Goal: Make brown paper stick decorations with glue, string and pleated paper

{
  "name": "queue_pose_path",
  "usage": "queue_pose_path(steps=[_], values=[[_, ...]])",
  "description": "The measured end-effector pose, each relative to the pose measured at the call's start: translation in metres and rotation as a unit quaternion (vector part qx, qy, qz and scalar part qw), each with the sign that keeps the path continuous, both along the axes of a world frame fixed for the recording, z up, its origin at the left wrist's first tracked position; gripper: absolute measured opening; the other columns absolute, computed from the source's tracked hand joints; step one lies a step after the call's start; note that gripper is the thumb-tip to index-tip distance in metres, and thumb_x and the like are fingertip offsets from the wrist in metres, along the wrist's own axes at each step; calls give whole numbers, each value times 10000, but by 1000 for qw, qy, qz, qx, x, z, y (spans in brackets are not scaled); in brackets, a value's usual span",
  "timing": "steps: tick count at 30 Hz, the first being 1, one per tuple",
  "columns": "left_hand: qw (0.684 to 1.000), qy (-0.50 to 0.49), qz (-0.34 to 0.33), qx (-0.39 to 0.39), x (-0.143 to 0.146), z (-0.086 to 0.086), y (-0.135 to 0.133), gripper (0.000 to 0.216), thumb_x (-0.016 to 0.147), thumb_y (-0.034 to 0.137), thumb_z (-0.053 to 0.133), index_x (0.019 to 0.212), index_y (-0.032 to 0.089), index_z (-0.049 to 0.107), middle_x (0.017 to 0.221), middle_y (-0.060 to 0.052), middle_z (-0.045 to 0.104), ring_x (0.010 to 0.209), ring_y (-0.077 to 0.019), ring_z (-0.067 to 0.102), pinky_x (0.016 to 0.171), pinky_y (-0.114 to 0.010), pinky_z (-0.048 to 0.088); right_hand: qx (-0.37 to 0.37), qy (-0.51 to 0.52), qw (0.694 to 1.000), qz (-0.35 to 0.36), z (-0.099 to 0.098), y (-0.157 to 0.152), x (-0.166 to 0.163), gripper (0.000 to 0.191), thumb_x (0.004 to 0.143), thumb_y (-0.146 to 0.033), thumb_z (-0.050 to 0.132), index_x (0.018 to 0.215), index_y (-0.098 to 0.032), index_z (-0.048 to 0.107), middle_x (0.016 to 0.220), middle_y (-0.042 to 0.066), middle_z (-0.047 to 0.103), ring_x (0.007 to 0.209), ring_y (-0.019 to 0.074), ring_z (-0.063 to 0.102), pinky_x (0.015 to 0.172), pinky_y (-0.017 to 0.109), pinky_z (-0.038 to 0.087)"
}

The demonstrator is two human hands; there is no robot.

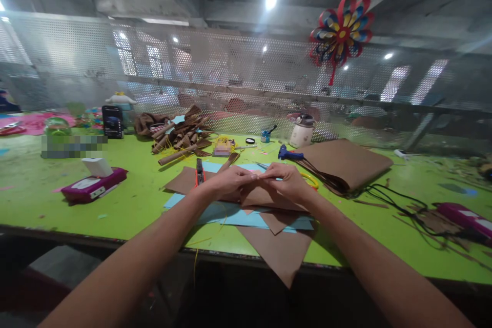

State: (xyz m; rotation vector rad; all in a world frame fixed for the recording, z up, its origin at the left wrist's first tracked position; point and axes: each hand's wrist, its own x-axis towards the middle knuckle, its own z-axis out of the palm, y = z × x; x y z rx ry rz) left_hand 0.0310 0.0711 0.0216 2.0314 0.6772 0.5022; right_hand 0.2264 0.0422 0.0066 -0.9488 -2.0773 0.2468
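My left hand [230, 180] and my right hand [286, 180] meet at the middle of the green table [142, 184]. Both are closed, thumbs and fingertips pinching the upper edge of a sheet of brown paper [271, 198]. Beneath lie light blue paper sheets [223, 213] and more brown paper [277, 245], one corner of it hanging past the table's front edge. Beside my left hand is an orange-and-black cutter [199, 173]. Just behind my right hand lies a ring of yellow tape [310, 180], partly hidden.
Rolled brown paper pieces [184, 136] are heaped at the back left. A blue glue gun [290, 154] lies near a folded brown paper stack [342, 161]. Behind stand a white bottle [302, 132] and a small blue jar [265, 136]. Purple power strips [94, 185] and black cables [400, 204] occupy both sides.
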Motion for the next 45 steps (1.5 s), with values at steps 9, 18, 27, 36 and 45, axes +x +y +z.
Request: queue_pose_path(steps=[9,18,27,36,45], values=[[995,49,42,72,-1,0,2,381,781,463,466,686,125,613,543,16,482,517,-91,377,501,-216,275,-125,32,991,27,5,-2,7,235,733,-201,571,935,-178,690,814,45,664,729,155,571,660,256,422],[991,52,51,110,1,1,0,350,793,419,455,671,132,614,521,23,442,497,-84,337,474,-210,247,-245,46,968,39,12,-3,10,280,731,-377,575,840,-138,672,774,52,642,699,149,546,612,248,411],[992,43,27,112,2,-3,2,351,816,403,425,772,124,635,564,9,477,536,-98,399,504,-208,294,-233,82,969,-22,7,-1,4,203,661,-323,618,680,-125,656,608,16,582,567,116,473,541,234,366],[999,6,18,40,2,0,1,317,784,411,474,704,123,580,567,23,422,538,-84,345,498,-202,275,-272,128,954,1,3,4,13,247,659,-328,629,775,-121,700,645,17,609,594,113,479,566,237,355],[990,35,38,135,3,-2,2,248,803,336,449,678,138,533,592,21,438,558,-95,377,517,-209,288,-302,154,940,26,-3,8,16,292,647,-338,652,839,-122,696,682,30,614,600,107,479,568,238,361]])
